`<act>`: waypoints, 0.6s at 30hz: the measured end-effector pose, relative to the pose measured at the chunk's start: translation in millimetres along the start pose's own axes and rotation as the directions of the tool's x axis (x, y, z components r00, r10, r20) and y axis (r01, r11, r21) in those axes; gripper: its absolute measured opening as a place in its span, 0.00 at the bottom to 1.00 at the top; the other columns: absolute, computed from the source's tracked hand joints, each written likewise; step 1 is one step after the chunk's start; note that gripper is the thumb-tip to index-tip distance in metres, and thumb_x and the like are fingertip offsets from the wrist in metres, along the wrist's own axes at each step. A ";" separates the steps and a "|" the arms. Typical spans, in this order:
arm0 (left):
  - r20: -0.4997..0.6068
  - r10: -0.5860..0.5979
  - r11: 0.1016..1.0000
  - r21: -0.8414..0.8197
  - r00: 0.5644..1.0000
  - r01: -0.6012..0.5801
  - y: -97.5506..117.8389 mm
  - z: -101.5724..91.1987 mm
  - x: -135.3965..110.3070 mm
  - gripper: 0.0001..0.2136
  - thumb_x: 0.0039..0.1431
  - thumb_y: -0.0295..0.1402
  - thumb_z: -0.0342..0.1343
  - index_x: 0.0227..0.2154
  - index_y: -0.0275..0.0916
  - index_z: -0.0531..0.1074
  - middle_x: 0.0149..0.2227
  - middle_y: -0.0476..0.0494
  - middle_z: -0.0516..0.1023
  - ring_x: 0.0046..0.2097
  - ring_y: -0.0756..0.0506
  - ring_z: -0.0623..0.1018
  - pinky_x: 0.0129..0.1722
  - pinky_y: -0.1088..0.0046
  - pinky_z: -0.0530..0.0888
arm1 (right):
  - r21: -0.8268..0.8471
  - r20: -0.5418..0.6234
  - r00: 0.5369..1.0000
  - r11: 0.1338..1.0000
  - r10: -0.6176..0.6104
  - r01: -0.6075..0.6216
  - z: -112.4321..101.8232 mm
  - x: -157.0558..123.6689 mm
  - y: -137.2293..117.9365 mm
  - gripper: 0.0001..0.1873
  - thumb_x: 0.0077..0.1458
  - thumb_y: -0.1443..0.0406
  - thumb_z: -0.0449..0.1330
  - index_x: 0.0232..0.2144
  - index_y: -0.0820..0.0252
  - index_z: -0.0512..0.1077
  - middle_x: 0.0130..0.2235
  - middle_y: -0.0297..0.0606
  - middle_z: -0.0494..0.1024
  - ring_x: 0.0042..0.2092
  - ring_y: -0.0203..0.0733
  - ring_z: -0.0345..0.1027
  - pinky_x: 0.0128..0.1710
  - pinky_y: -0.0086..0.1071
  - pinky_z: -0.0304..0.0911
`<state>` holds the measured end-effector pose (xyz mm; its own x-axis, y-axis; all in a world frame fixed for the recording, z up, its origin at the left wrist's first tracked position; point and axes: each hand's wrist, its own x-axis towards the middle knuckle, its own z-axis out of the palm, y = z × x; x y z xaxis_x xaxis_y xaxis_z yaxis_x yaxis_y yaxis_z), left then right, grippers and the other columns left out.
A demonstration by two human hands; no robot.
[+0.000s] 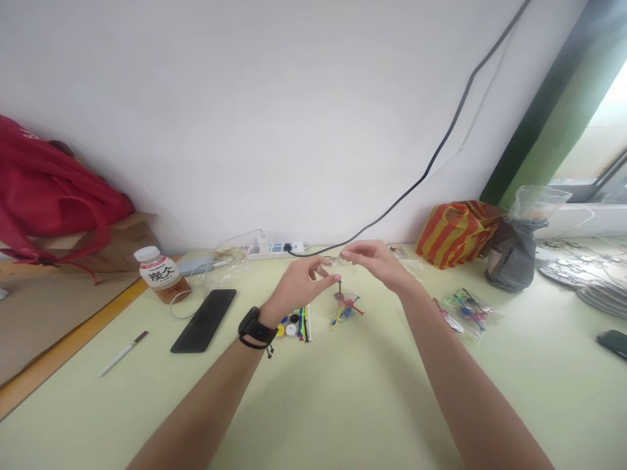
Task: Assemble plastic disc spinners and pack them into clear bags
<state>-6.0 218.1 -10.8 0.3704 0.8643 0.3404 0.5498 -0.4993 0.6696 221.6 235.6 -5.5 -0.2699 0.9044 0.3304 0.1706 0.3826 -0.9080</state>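
Observation:
Both my hands are raised over the middle of the table, fingertips close together. My left hand (304,282), with a black wristband, has curled fingers and its thumb stretched toward a dark peg. My right hand (373,260) is bent in a pinch. A faint clear piece (337,261) shows between the fingertips; its kind is too hard to make out. Just below stands a small plastic assembly (347,307) with a clear body and red, blue and yellow pegs sticking out. Left of it lie round plastic discs (290,330) and a row of coloured plastic sticks (304,323).
To the left are a black phone (204,321), a pen (122,354) and a drink bottle (161,274). A power strip (274,249) lies by the wall. On the right are a bag of coloured parts (467,312), a striped bag (455,235) and a grey bag (512,254).

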 end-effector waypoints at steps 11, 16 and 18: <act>0.338 -0.093 0.995 0.065 0.937 0.075 -26.3 39.7 -11.8 0.22 0.55 0.51 0.64 0.49 0.46 0.79 0.44 0.44 0.84 0.38 0.41 0.82 0.34 0.70 0.74 | 0.091 -0.508 0.852 0.992 0.123 -0.090 -53.2 4.4 28.3 0.19 0.50 0.48 0.68 0.35 0.56 0.78 0.38 0.42 0.82 0.40 0.43 0.75 0.36 0.33 0.72; 0.330 -0.075 0.992 0.121 0.941 0.037 -22.9 51.5 -17.4 0.12 0.56 0.43 0.63 0.41 0.47 0.82 0.41 0.47 0.85 0.40 0.41 0.82 0.35 0.70 0.73 | 0.044 -0.726 0.664 0.975 0.181 -0.218 -93.5 -6.1 60.6 0.18 0.47 0.55 0.66 0.39 0.58 0.76 0.34 0.43 0.81 0.32 0.43 0.73 0.26 0.32 0.67; 0.330 -0.076 0.992 0.119 0.941 0.038 -22.2 53.7 -18.6 0.11 0.55 0.41 0.63 0.41 0.47 0.82 0.39 0.48 0.84 0.40 0.41 0.82 0.35 0.69 0.73 | 0.039 -0.795 0.573 0.959 0.200 -0.280 -108.5 -15.4 77.5 0.18 0.48 0.57 0.63 0.41 0.57 0.74 0.31 0.42 0.80 0.29 0.43 0.72 0.24 0.33 0.66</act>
<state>15.1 209.8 -67.4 0.5540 0.8309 0.0515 0.6489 -0.4697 0.5985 341.8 271.8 -53.0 0.6323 0.7450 0.2126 0.2020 0.1064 -0.9736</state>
